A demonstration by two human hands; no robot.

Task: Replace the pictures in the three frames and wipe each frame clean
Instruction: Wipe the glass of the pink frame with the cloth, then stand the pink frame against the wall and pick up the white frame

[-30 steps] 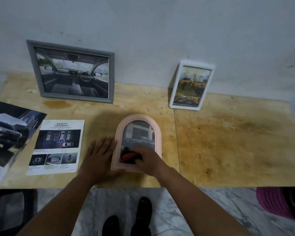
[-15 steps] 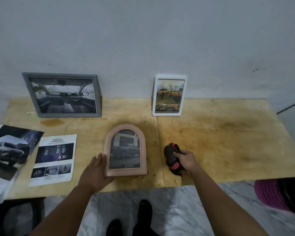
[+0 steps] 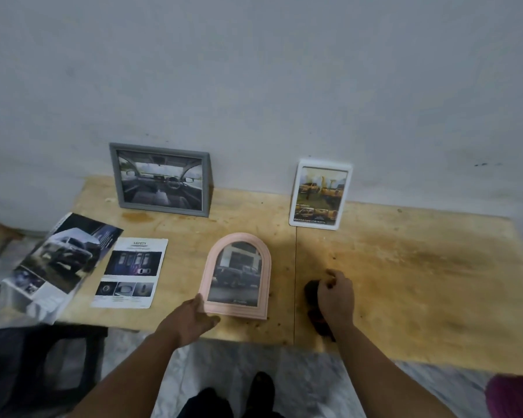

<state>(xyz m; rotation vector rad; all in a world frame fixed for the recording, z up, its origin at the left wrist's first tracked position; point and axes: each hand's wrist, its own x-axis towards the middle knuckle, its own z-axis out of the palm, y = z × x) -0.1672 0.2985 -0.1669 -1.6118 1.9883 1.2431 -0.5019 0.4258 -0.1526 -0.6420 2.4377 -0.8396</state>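
Observation:
A pink arched frame point(image 3: 238, 311) with a dark truck picture lies flat near the front edge of the wooden table point(image 3: 420, 285). My left hand point(image 3: 191, 319) grips its lower left corner. My right hand point(image 3: 335, 297) rests on a dark cloth with red trim point(image 3: 312, 294) lying on the table to the frame's right, fingers curled over it. A grey frame point(image 3: 160, 179) with a car interior picture and a white frame point(image 3: 320, 194) with yellow trucks lean upright against the wall.
A loose "SAFETY" sheet point(image 3: 130, 273) lies left of the pink frame. A car brochure point(image 3: 55, 263) hangs over the table's left end. A dark stool point(image 3: 52, 366) stands below left, a purple basket point(image 3: 514, 396) at lower right.
My right hand carried the cloth off the pink frame and set it down on the table to the right. My left hand slid from beside the frame to its lower left corner.

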